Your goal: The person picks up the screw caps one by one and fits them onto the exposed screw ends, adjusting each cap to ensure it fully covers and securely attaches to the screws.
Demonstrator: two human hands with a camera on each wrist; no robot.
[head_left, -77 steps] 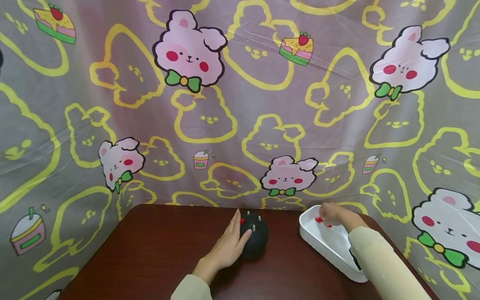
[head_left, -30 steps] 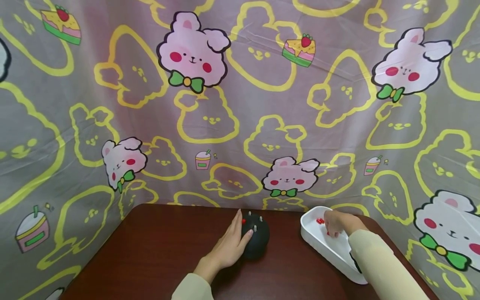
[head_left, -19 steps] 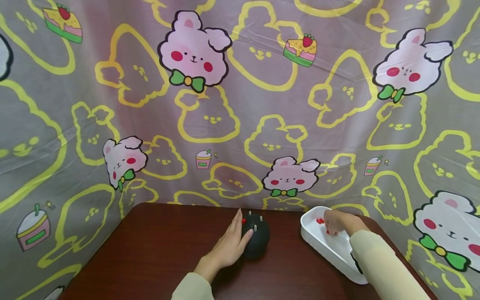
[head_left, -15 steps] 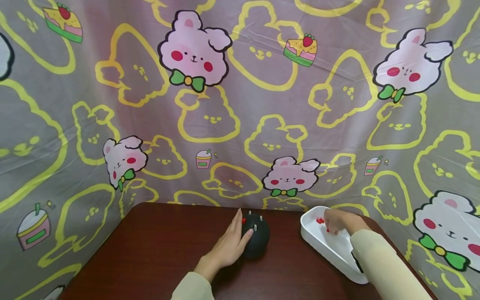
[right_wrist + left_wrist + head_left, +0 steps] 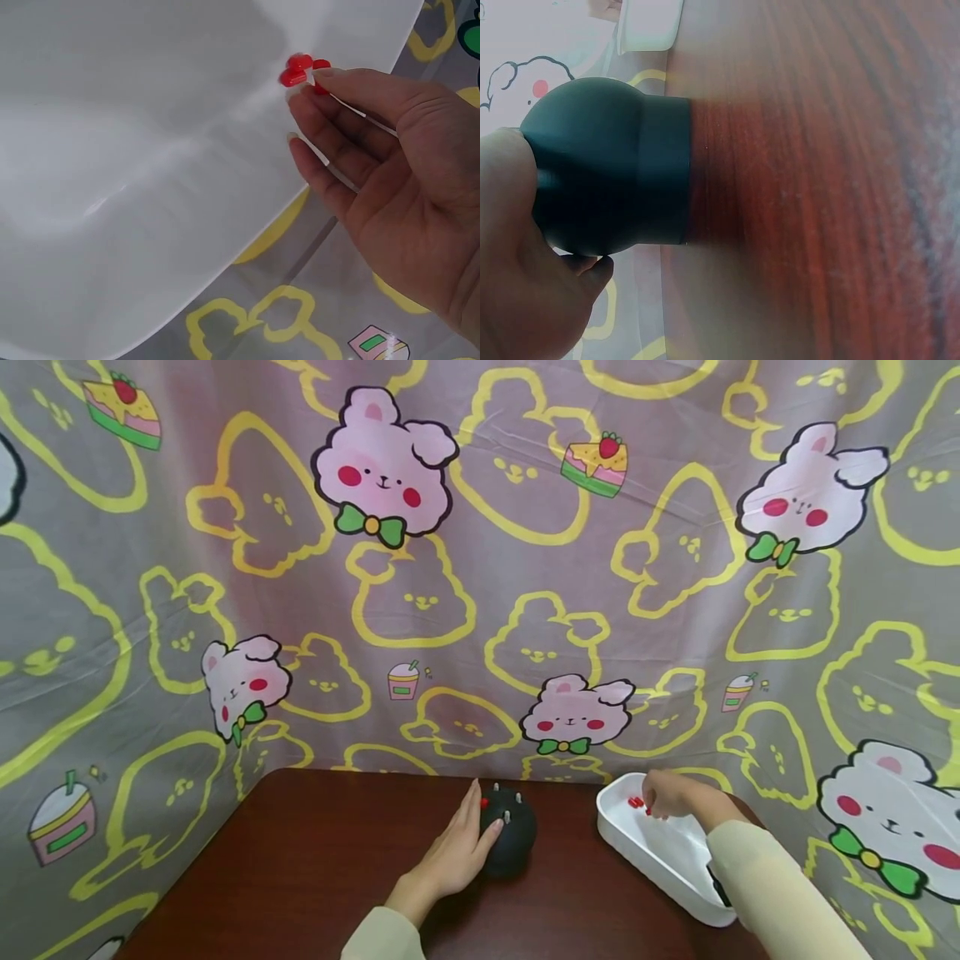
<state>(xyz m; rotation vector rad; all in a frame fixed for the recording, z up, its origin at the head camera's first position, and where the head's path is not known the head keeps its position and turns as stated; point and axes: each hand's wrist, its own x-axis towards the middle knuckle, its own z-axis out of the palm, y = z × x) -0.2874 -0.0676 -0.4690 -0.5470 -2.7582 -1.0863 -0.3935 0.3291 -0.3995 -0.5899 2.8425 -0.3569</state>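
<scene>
A black ball-shaped body on a short round base (image 5: 512,845) stands on the table. Several short metal pins (image 5: 507,817) stick up from its top, and a small red piece (image 5: 484,803) sits near its far left. My left hand (image 5: 453,852) rests against its left side, fingers straight, thumb toward the front. Over the white tray (image 5: 637,839), my right hand (image 5: 671,795) pinches a small red capsule-shaped piece (image 5: 321,66) between thumb and fingertips. Just beside it lie two more loose red pieces (image 5: 297,69) on the tray floor.
The dark red-brown table (image 5: 322,860) backs onto a patterned cloth (image 5: 450,577) that also hangs at both sides. A black thing (image 5: 717,885) shows at the tray's near end, partly hidden by the right sleeve (image 5: 772,877).
My right hand first drew back from the red pieces at the tray's far end, and now has shifted slightly toward them again with one red piece in its fingertips. My left hand stays put.
</scene>
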